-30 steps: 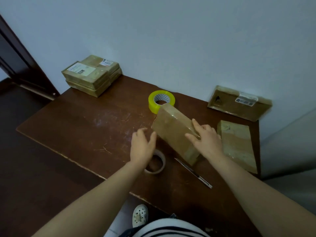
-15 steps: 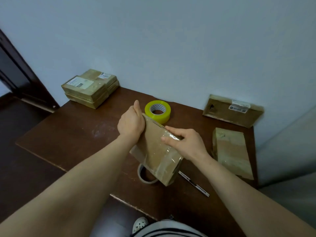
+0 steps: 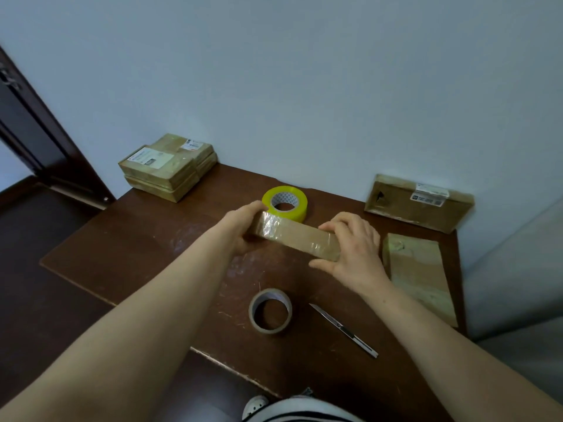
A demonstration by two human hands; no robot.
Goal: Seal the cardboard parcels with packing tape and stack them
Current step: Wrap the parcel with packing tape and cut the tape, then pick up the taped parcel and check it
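Partly behind the parcel (image 3: 300, 239), the yellow tape (image 3: 300, 210).

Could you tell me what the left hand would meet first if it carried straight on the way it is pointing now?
Most likely the yellow tape roll, which lies just beyond the left hand and the end of the parcel that it holds. Depth is hard to judge from one view.

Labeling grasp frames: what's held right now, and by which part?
A taped cardboard parcel, held at its two ends: the left hand grips the left end, the right hand grips the right end.
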